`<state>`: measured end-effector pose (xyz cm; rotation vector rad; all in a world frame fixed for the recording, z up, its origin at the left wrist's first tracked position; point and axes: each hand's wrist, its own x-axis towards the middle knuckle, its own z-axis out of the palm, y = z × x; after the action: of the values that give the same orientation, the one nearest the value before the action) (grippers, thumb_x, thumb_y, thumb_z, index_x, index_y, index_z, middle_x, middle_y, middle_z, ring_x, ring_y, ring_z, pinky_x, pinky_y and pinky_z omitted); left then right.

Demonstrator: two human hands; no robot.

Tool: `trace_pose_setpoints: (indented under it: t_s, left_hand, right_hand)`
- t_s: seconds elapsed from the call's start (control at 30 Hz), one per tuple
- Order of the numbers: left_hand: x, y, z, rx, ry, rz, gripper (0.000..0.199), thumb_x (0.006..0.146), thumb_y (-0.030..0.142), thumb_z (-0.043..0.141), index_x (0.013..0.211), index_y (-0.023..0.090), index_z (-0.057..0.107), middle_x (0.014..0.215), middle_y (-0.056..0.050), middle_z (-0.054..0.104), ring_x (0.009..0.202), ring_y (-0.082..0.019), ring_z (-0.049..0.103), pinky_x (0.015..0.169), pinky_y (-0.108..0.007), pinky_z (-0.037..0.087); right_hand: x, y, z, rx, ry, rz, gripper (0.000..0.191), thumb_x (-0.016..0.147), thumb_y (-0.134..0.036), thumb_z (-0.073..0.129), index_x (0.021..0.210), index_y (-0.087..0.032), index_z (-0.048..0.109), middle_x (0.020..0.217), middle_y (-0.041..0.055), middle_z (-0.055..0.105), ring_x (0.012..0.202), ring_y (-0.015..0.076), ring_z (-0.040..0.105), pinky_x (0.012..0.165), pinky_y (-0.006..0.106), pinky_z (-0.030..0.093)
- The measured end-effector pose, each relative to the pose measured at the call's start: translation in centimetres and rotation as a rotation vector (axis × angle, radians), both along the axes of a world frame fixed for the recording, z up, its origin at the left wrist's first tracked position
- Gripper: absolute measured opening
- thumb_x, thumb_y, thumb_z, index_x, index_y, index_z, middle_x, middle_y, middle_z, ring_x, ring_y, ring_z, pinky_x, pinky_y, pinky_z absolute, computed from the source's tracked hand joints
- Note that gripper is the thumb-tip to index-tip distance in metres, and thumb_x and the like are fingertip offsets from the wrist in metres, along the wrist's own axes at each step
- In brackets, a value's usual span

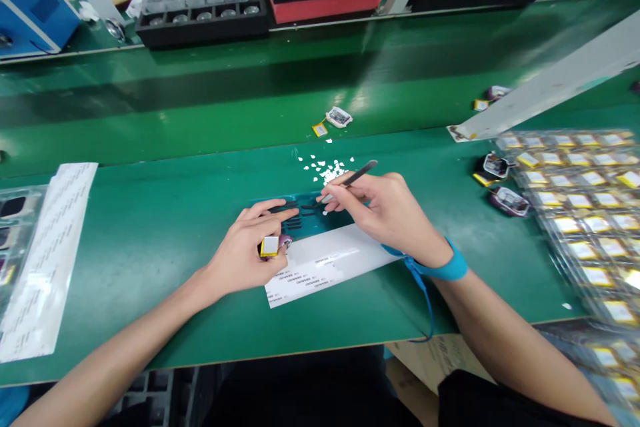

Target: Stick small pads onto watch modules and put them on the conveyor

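At the left end of the green bench (150,300) sits one clear tray (35,195), with one long white printed strip (55,260) along its edge. Toward the middle, the person's left hand (255,243) is curled around one small device (286,240), a single yellow-edged battery (270,246) showing at it, while two fingers reach out onto one teal sheet (313,223). That sheet lies between the hands and carries several black strips (294,222), too fine for me to count. One white printed sheet (330,263) lies on the person's side of it. Beyond are white scraps (334,172), over a dozen, and farther back one white device (339,117). The right hand (383,203) grips one pair of tweezers (363,172), tips down at the teal sheet; one blue band (450,265) circles that wrist. Farther right, two devices, one black (495,165) and one purple (509,201), sit beside rows of yellow-edged pieces (595,223), more than I can count.
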<state>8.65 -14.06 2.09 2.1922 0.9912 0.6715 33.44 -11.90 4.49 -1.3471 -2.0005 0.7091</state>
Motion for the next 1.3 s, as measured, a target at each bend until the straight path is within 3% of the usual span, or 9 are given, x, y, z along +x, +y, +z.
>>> trace_pose_setpoints:
  t_s: [0.3,0.5,0.77,0.9,1.03,1.3]
  left_hand:
    - [0.7,0.4,-0.1,0.035,0.151,-0.026,0.014,0.070,0.011,0.059,0.074,0.023,0.057,0.140,-0.006,0.068,0.144,-0.035,0.046,0.100,-0.056,0.049]
    - [0.8,0.5,0.0,0.039,0.163,-0.028,0.016,0.069,0.010,0.060,0.071,0.023,0.051,0.141,-0.004,0.067,0.144,-0.037,0.045,0.099,-0.058,0.047]
    - [1.0,0.4,0.0,0.022,0.147,-0.017,0.015,0.069,0.010,0.060,0.069,0.023,0.052,0.141,-0.005,0.067,0.144,-0.036,0.046,0.102,-0.059,0.046]
    - [0.9,0.4,0.0,0.020,0.150,-0.017,0.017,0.069,0.009,0.060,0.070,0.023,0.050,0.142,-0.004,0.066,0.144,-0.036,0.045,0.101,-0.059,0.046]
    - [0.8,0.4,0.0,0.027,0.156,-0.018,0.016,0.070,0.011,0.059,0.072,0.023,0.050,0.142,-0.005,0.066,0.145,-0.036,0.045,0.099,-0.057,0.046]
    - [0.9,0.4,-0.1,0.025,0.134,-0.019,0.014,0.070,0.010,0.059,0.071,0.022,0.051,0.142,-0.006,0.066,0.144,-0.036,0.046,0.099,-0.057,0.046]
  right_hand:
    - [0.0,-0.1,-0.1,0.020,-0.037,-0.006,0.032,0.103,-0.041,0.056,0.087,-0.020,0.075,0.081,0.0033,0.079,0.066,0.0166,0.072,0.064,0.029,0.057]
    - [0.4,-0.2,0.4,0.081,-0.100,-0.009,0.029,0.102,-0.040,0.058,0.089,-0.022,0.077,0.085,0.0038,0.079,0.077,0.0198,0.075,0.067,0.030,0.058]
    - [0.8,0.1,0.8,0.027,0.056,-0.136,0.028,0.101,-0.036,0.058,0.080,-0.024,0.074,0.085,0.0012,0.080,0.075,0.0205,0.078,0.070,0.033,0.064]
    - [0.9,0.1,1.1,0.122,-0.043,0.016,0.030,0.100,-0.036,0.060,0.077,-0.026,0.075,0.098,0.0013,0.081,0.091,0.0236,0.078,0.076,0.035,0.063]
    - [0.7,-0.2,1.1,0.165,-0.115,0.184,0.029,0.103,-0.030,0.056,0.085,-0.023,0.077,0.102,0.0028,0.081,0.091,0.0236,0.079,0.079,0.035,0.063]
    - [0.8,-0.2,0.8,0.284,-0.189,0.241,0.027,0.104,-0.019,0.055,0.093,-0.015,0.079,0.105,0.0064,0.080,0.092,0.0228,0.079,0.083,0.033,0.063]
